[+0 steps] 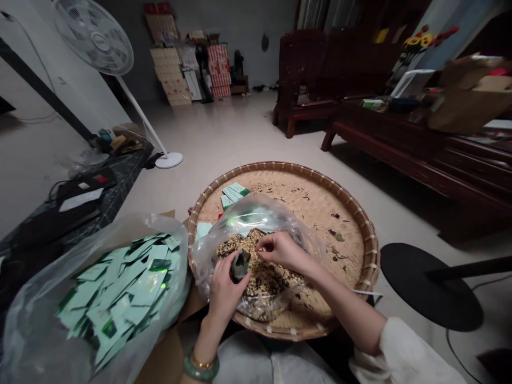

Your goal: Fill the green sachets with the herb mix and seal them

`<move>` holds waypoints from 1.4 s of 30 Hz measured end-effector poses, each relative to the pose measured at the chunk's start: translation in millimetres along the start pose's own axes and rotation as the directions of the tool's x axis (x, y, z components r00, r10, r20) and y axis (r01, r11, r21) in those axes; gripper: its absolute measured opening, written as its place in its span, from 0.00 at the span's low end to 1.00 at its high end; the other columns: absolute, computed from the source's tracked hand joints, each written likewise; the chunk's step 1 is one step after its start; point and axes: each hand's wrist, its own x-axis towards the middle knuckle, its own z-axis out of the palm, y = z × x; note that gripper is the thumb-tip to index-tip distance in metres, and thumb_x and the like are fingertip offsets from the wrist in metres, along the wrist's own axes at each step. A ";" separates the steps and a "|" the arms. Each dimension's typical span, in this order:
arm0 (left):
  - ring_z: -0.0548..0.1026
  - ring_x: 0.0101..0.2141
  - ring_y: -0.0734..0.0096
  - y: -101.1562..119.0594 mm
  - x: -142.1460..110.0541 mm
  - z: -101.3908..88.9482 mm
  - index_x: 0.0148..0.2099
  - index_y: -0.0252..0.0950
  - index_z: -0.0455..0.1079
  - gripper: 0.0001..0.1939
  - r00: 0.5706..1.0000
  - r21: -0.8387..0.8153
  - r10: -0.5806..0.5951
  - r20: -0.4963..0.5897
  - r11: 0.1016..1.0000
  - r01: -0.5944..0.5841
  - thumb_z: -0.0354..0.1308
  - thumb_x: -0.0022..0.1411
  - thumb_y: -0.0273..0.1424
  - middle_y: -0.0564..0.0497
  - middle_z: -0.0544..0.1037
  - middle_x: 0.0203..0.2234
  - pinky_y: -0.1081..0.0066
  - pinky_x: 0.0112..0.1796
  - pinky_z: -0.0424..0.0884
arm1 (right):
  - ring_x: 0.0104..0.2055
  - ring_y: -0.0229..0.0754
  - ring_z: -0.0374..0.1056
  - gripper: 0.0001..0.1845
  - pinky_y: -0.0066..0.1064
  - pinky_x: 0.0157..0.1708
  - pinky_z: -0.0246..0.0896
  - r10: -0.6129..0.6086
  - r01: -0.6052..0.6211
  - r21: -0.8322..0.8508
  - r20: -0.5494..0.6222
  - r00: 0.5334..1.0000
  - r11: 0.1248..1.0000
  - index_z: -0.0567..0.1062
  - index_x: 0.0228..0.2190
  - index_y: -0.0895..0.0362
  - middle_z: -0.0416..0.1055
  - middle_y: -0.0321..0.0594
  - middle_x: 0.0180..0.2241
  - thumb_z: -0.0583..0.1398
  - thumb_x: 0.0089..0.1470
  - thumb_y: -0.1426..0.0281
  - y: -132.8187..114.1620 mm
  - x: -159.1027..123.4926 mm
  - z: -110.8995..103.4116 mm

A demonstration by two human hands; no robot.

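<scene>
My left hand (226, 285) is closed around a small green packet (240, 265) whose mouth gapes and looks dark inside. Just right of it, my right hand (282, 249) has thumb and fingers pinched together over the loose mix; anything between the fingertips is too small to make out. Below both hands, a clear plastic bag (224, 226) lies spread and holds a mix of pale grains and dark bits (266, 285). This bag rests in a round woven bamboo tray (370, 234). A few flat green packets (232, 194) lie at the tray's far left.
At left, a large clear bag (36, 320) holds many flat green packets (132, 285). A white standing fan (170, 160) is beyond it. Right of the tray stands a round black base (432, 288) with a pole. Dark wooden furniture (400, 144) lines the right side.
</scene>
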 end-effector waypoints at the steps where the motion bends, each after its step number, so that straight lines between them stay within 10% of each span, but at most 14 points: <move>1: 0.74 0.44 0.57 0.0 0.3 1.9 0.52 0.37 0.65 0.24 1.000 -0.002 0.006 -0.001 1.000 -0.006 0.61 0.53 0.30 0.44 0.76 0.43 0.59 0.42 0.72 | 0.31 0.39 0.72 0.09 0.27 0.32 0.64 -0.033 0.035 0.057 -0.027 0.999 0.998 0.80 0.32 0.58 0.78 0.38 0.30 0.60 0.47 0.75 -8.2 -1.4 -2.3; 11: 0.72 0.46 0.58 6.8 -1.2 -3.3 0.52 0.37 0.64 0.22 0.997 -0.023 0.047 -0.068 0.999 -0.049 0.61 0.54 0.31 0.44 0.75 0.44 0.57 0.46 0.70 | 0.37 0.40 0.70 0.10 0.30 0.34 0.66 -0.219 0.234 0.052 -0.208 0.953 0.971 0.77 0.38 0.56 0.75 0.41 0.37 0.57 0.55 0.72 -35.2 -27.5 -1.9; 17: 0.71 0.48 0.57 4.5 -5.1 -6.2 0.55 0.37 0.61 0.23 0.975 -0.002 0.183 -0.123 0.983 -0.185 0.58 0.58 0.33 0.42 0.74 0.47 0.54 0.48 0.68 | 0.38 0.40 0.66 0.10 0.30 0.37 0.63 -0.446 0.437 -0.110 -0.074 0.892 0.893 0.74 0.39 0.56 0.70 0.42 0.36 0.60 0.55 0.66 -29.4 -54.4 9.9; 22: 0.71 0.46 0.57 4.8 -5.7 -3.7 0.55 0.36 0.62 0.20 0.969 0.015 0.209 -0.132 0.978 -0.209 0.53 0.61 0.35 0.41 0.74 0.46 0.55 0.47 0.69 | 0.33 0.39 0.63 0.09 0.27 0.30 0.58 -0.426 0.380 -0.341 -0.067 0.902 0.860 0.75 0.37 0.57 0.66 0.41 0.31 0.56 0.58 0.67 -31.1 -51.3 31.6; 27: 0.72 0.45 0.57 3.3 -5.1 -3.5 0.54 0.35 0.62 0.22 0.965 0.066 0.219 -0.142 0.975 -0.211 0.57 0.59 0.36 0.41 0.75 0.44 0.57 0.46 0.69 | 0.30 0.37 0.64 0.08 0.26 0.30 0.59 -0.380 0.354 -0.164 -0.177 0.908 0.921 0.77 0.33 0.56 0.67 0.39 0.28 0.57 0.58 0.68 -24.6 -43.0 26.4; 33: 0.72 0.46 0.56 5.2 -5.5 -1.7 0.54 0.36 0.63 0.22 0.976 0.061 0.165 -0.140 0.986 -0.158 0.58 0.57 0.33 0.42 0.75 0.44 0.56 0.46 0.68 | 0.37 0.42 0.65 0.17 0.33 0.36 0.64 -0.349 0.316 -0.168 -0.229 0.909 0.934 0.72 0.46 0.55 0.68 0.44 0.39 0.60 0.54 0.64 -24.8 -46.8 15.7; 38: 0.70 0.48 0.56 10.9 -3.2 -1.3 0.54 0.37 0.64 0.25 0.997 -0.105 0.036 -0.071 0.993 -0.044 0.59 0.53 0.28 0.42 0.73 0.46 0.54 0.48 0.67 | 0.39 0.43 0.65 0.06 0.33 0.37 0.62 -0.304 0.266 -0.305 -0.082 0.949 0.914 0.75 0.34 0.57 0.69 0.45 0.38 0.58 0.56 0.69 -22.6 -42.4 27.7; 42: 0.74 0.44 0.59 4.0 1.4 -9.9 0.59 0.36 0.60 0.35 0.958 -0.412 -0.191 0.214 0.872 0.266 0.64 0.48 0.32 0.43 0.75 0.44 0.59 0.46 0.69 | 0.32 0.39 0.66 0.08 0.28 0.33 0.59 -0.254 0.246 -0.110 -0.071 0.965 0.963 0.74 0.31 0.58 0.71 0.40 0.29 0.56 0.58 0.71 -10.1 -34.5 13.2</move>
